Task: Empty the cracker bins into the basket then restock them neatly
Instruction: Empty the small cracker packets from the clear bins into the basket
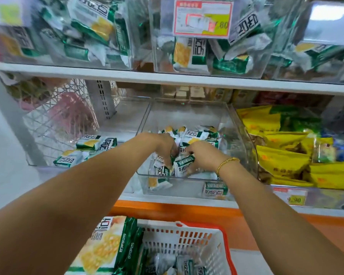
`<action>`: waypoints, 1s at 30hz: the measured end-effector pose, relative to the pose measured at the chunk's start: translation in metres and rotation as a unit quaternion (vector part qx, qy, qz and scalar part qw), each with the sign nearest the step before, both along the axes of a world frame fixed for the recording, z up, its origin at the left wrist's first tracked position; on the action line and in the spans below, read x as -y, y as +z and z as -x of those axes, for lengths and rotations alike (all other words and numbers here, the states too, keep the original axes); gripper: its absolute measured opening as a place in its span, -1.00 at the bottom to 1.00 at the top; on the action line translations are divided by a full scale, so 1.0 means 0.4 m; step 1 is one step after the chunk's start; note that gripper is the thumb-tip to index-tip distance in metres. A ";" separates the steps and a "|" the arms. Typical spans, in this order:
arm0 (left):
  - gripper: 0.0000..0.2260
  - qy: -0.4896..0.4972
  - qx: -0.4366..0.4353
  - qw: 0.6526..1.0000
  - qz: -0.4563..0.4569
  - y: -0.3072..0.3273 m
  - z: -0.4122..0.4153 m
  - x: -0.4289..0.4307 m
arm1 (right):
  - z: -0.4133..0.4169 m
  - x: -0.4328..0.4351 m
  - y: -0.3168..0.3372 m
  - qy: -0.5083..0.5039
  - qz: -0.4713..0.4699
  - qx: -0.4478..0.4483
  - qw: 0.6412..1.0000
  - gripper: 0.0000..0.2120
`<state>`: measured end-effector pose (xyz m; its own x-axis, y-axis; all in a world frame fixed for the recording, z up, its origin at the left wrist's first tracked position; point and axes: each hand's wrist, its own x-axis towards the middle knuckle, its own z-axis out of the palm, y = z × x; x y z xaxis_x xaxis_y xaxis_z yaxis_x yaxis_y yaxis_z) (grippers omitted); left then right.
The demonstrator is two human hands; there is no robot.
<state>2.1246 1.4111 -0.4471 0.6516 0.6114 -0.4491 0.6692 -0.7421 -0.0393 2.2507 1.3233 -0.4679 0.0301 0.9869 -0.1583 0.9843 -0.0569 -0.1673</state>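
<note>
A clear plastic bin [189,180] on the middle shelf holds several small green-and-white cracker packs [194,134]. Both my hands reach into it. My left hand [163,144] has its fingers curled down around cracker packs near the bin's front. My right hand [201,153], with a gold bracelet on the wrist, grips a cracker pack [184,165] beside it. A white basket [197,243] with a red rim sits below, holding a large cracker bag [103,247] and a few small packs.
The bin to the left [48,155] holds a few cracker packs [96,143]. Yellow snack bags [282,155] fill the bin on the right. Clear bins [197,62] on the upper shelf hold more cracker packs behind a price tag [203,18].
</note>
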 end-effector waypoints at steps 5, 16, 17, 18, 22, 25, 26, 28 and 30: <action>-0.35 0.002 -0.043 0.999 0.026 0.012 -0.011 -0.009 | -0.077 -0.029 0.086 -0.084 -0.015 -0.111 0.990 -0.40; -0.39 -0.035 -0.058 0.995 0.067 0.012 -0.008 0.005 | -0.067 -0.108 0.087 -0.166 0.018 -0.173 0.971 -0.37; -0.40 -0.034 -0.046 0.996 0.068 0.007 -0.008 0.008 | -0.067 -0.106 0.081 -0.167 0.017 -0.179 0.969 -0.43; -0.40 -0.030 -0.034 0.996 0.072 0.004 -0.007 0.012 | -0.065 -0.105 0.076 -0.172 0.011 -0.188 0.967 -0.49; -0.30 0.009 -0.001 0.996 0.091 -0.009 0.010 0.025 | -0.041 -0.098 0.067 -0.217 -0.041 -0.176 0.959 -0.27; -0.31 0.025 0.041 0.994 0.096 -0.034 0.021 0.048 | -0.011 -0.090 0.056 -0.249 -0.046 -0.193 0.948 -0.20; -0.34 0.023 0.063 0.994 0.089 -0.042 0.023 0.056 | -0.004 -0.087 0.053 -0.249 -0.039 -0.197 0.947 -0.23; -0.40 0.018 0.100 0.992 0.072 -0.052 0.030 0.066 | 0.006 -0.081 0.051 -0.243 -0.023 -0.189 0.951 -0.30; -0.43 0.007 0.121 0.991 0.047 -0.051 0.039 0.073 | 0.010 -0.072 0.053 -0.237 -0.016 -0.184 0.954 -0.35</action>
<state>2.1091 1.3821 -0.4676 0.7395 0.5830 -0.3365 0.6601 -0.7259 0.1931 2.2466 1.3522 -0.4466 0.4220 0.8808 -0.2150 0.7240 -0.4701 -0.5049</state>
